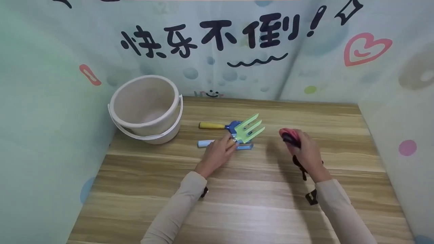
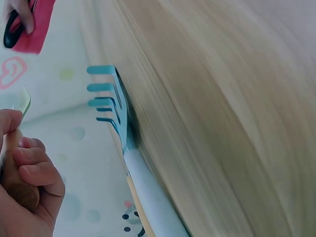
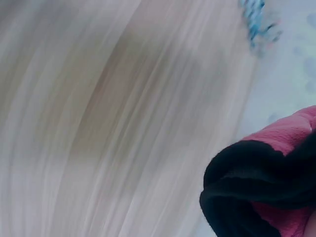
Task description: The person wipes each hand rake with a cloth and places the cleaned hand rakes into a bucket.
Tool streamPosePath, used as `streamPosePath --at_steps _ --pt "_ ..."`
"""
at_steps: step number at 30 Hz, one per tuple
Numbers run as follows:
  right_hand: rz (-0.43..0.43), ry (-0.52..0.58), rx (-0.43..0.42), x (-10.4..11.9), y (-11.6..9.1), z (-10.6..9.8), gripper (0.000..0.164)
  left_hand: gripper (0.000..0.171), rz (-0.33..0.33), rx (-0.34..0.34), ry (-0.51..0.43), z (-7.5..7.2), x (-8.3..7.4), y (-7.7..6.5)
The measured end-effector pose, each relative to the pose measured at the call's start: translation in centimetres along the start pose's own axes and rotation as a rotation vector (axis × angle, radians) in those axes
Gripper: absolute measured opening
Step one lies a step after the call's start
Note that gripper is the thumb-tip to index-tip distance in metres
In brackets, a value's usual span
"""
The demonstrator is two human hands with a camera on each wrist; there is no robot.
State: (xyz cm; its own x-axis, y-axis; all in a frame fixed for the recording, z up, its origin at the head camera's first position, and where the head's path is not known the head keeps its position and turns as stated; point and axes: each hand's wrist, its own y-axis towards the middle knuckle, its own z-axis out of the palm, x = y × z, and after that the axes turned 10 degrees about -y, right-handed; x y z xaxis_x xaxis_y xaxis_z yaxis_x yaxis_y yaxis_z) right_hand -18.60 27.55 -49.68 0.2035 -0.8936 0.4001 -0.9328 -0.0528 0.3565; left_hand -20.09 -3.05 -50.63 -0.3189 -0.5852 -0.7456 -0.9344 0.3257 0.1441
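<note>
In the head view, my left hand (image 1: pixel 218 152) grips the wooden handle of a light green garden hand fork (image 1: pixel 249 129), its tines pointing up and right. Beneath the fork lie a blue tool with a yellow handle (image 1: pixel 212 125) and a blue hand rake (image 1: pixel 205 143). The rake's bent tines show in the left wrist view, apart from my left hand (image 2: pixel 37 182). Raised over the right side of the table, my right hand (image 1: pixel 310 154) holds a bundle of pink and black fabric (image 1: pixel 290 135). Close up, this fabric bundle (image 3: pixel 247 182) looks soft and folded; its exact kind is unclear.
A white bucket (image 1: pixel 169 132) with its handle lowered stands at the back left of the wooden table (image 1: pixel 254 210). Printed fabric walls (image 1: pixel 217 78) enclose the table at the back and sides. Black straps (image 1: pixel 312 197) hang near the right wrist.
</note>
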Motion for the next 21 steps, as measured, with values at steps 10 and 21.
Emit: streamPosePath --at_steps 10,21 --pt "-0.143 0.157 -0.208 6.0 -1.0 1.9 0.027 0.034 -0.011 -0.031 -0.105 1.4 -1.1 -0.5" --pt "-0.158 0.105 -0.186 9.6 -2.1 4.2 0.037 0.031 0.028 -0.105 -0.124 2.8 -1.6 -1.0"
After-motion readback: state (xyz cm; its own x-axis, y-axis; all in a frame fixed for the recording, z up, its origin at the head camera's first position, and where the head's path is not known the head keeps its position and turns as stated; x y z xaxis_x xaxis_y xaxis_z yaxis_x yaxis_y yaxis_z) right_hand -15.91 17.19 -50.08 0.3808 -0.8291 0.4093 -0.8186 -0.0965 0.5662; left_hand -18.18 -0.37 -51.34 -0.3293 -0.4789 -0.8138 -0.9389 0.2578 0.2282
